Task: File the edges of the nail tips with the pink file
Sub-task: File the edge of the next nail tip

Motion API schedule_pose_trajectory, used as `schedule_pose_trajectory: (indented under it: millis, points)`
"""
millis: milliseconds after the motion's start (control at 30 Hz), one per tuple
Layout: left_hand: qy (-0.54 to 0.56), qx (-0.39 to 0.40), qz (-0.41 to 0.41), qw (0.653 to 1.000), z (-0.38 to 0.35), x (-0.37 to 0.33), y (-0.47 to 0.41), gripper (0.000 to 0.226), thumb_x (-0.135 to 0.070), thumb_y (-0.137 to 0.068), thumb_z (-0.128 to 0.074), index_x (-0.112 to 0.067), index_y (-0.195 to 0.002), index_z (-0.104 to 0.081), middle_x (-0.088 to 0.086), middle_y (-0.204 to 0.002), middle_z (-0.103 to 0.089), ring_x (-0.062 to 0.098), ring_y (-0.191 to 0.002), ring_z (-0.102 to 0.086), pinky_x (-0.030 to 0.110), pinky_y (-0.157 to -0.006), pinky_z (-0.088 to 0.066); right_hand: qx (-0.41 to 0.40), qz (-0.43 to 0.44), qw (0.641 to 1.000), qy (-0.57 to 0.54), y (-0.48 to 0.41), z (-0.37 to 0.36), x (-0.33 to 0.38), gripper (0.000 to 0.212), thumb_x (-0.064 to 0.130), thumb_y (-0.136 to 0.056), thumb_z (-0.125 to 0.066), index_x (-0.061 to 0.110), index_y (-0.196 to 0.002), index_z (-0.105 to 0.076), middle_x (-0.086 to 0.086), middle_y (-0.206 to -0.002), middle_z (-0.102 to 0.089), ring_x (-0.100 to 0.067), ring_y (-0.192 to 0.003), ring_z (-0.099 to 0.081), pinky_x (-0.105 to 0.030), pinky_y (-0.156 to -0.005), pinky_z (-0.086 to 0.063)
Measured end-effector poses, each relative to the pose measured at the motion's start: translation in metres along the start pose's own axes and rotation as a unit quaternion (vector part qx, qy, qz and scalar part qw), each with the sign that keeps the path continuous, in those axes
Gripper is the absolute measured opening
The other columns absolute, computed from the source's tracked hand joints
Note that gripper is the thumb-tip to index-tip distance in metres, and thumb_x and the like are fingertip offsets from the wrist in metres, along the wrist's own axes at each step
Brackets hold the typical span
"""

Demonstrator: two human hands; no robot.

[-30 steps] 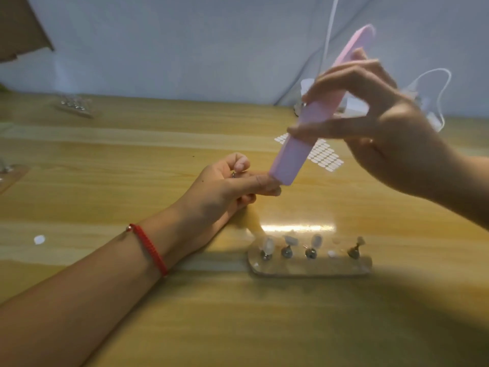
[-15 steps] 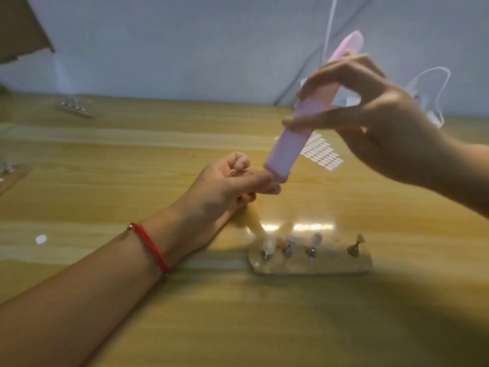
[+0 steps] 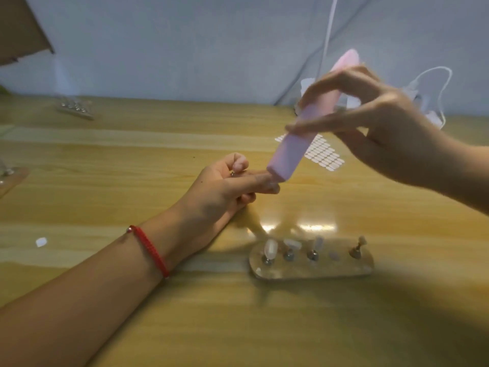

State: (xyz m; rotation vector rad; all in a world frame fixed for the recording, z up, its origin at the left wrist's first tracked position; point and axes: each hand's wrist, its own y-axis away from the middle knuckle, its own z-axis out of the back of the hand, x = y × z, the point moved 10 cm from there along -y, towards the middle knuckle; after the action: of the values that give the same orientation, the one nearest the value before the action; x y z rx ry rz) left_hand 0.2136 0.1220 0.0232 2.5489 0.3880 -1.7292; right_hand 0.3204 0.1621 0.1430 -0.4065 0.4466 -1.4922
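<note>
File top sits lower than a second ago (mid-stroke). Right hand grip pinches its middle for control; lower end meets left hand grip, pinched on a barely visible tip, wrist braced on table.

File is pale pink, kinda lilac at the low end. Surface is honey-yellow wood with long grain streaks. Bright red bracelet, milky see-through nail tips on silver studs, white sticker sheet with rows of ovals, blue-grey wall, white cable.
</note>
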Motion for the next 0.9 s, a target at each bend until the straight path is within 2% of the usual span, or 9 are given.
schedule_pose_trajectory:
  millis: [100, 233, 333, 400, 467, 567, 667, 767, 900]
  points:
    - [-0.001, 0.011, 0.003, 1.0, -0.004, 0.0, 0.001, 0.043, -0.002, -0.071, -0.064, -0.021, -0.074, -0.026, -0.008, -0.053, -0.06, 0.0, -0.048, -0.052, 0.012, -0.044, -0.035, 0.039, 0.05, 0.998, 0.002, 0.007, -0.02, 0.025, 0.046, -0.009, -0.092, -0.048, 0.025, -0.119, -0.061, -0.015, -0.118, -0.062, -0.039, -0.112, -0.053, -0.05, -0.1, -0.04]
    - [-0.001, 0.01, 0.0, 1.0, -0.004, -0.001, 0.001, 0.05, 0.001, -0.068, -0.07, -0.021, -0.073, -0.025, -0.005, -0.054, -0.063, 0.0, -0.055, -0.059, 0.011, -0.046, -0.033, 0.011, -0.013, 1.0, -0.02, 0.0, -0.004, -0.004, 0.044, -0.013, -0.093, -0.05, 0.018, -0.122, -0.061, -0.016, -0.118, -0.06, -0.038, -0.109, -0.051, -0.049, -0.091, -0.042]
    - [0.003, 0.003, 0.001, 1.0, -0.005, 0.0, 0.001, 0.05, 0.0, -0.072, -0.071, -0.021, -0.073, -0.026, -0.009, -0.053, -0.057, 0.003, -0.051, -0.049, 0.013, -0.049, -0.033, 0.031, 0.013, 0.999, -0.022, 0.007, -0.021, 0.015, 0.046, -0.008, -0.095, -0.041, 0.021, -0.119, -0.066, -0.014, -0.117, -0.061, -0.037, -0.11, -0.052, -0.045, -0.095, -0.04]
    - [0.015, -0.01, 0.003, 1.0, -0.002, 0.001, 0.001, 0.044, -0.007, -0.067, -0.07, -0.021, -0.072, -0.028, -0.004, -0.058, -0.052, 0.015, -0.065, -0.046, 0.017, -0.053, -0.032, 0.04, 0.011, 0.999, -0.027, 0.007, -0.025, 0.017, 0.044, -0.006, -0.095, -0.041, 0.021, -0.119, -0.067, -0.014, -0.118, -0.06, -0.035, -0.111, -0.051, -0.04, -0.097, -0.04]
    - [0.016, -0.024, 0.003, 1.0, 0.002, 0.0, 0.0, 0.046, -0.004, -0.064, -0.071, -0.021, -0.072, -0.028, 0.002, -0.063, -0.059, 0.019, -0.075, -0.052, 0.017, -0.053, -0.032, 0.008, -0.032, 0.999, -0.04, 0.004, -0.014, -0.002, 0.042, -0.011, -0.094, -0.048, 0.017, -0.121, -0.064, -0.015, -0.117, -0.06, -0.035, -0.11, -0.05, -0.043, -0.093, -0.042]
    - [0.004, -0.032, 0.004, 0.999, 0.002, 0.0, 0.001, 0.056, 0.005, -0.061, -0.077, -0.02, -0.074, -0.028, -0.005, -0.057, -0.059, 0.013, -0.065, -0.048, 0.017, -0.052, -0.032, 0.009, -0.028, 0.999, -0.035, 0.007, -0.02, 0.006, 0.044, -0.012, -0.092, -0.048, 0.018, -0.119, -0.067, -0.016, -0.116, -0.061, -0.035, -0.109, -0.051, -0.041, -0.094, -0.041]
    - [0.006, -0.039, 0.006, 0.999, 0.003, 0.0, 0.002, 0.043, -0.013, -0.061, -0.07, -0.021, -0.074, -0.03, -0.004, -0.057, -0.051, 0.007, -0.056, -0.047, 0.016, -0.049, -0.033, 0.035, -0.002, 0.999, -0.037, 0.008, -0.026, 0.016, 0.043, -0.008, -0.094, -0.046, 0.02, -0.119, -0.067, -0.014, -0.117, -0.061, -0.034, -0.11, -0.051, -0.037, -0.096, -0.039]
    - [0.029, -0.046, 0.003, 0.999, 0.005, -0.001, 0.001, 0.042, -0.009, -0.06, -0.067, -0.021, -0.074, -0.029, 0.001, -0.061, -0.06, 0.011, -0.065, -0.055, 0.015, -0.047, -0.032, -0.001, -0.052, 0.998, -0.039, 0.004, -0.012, -0.004, 0.042, -0.011, -0.093, -0.05, 0.017, -0.122, -0.063, -0.015, -0.117, -0.06, -0.035, -0.108, -0.052, -0.043, -0.091, -0.042]
    - [0.011, -0.029, 0.008, 0.999, 0.0, -0.001, 0.003, 0.038, -0.01, -0.068, -0.063, -0.022, -0.075, -0.027, -0.005, -0.053, -0.06, 0.002, -0.05, -0.052, 0.012, -0.045, -0.033, 0.048, 0.001, 0.998, -0.045, 0.011, -0.032, 0.022, 0.041, -0.003, -0.096, -0.043, 0.021, -0.117, -0.07, -0.012, -0.118, -0.06, -0.034, -0.11, -0.051, -0.039, -0.096, -0.04]
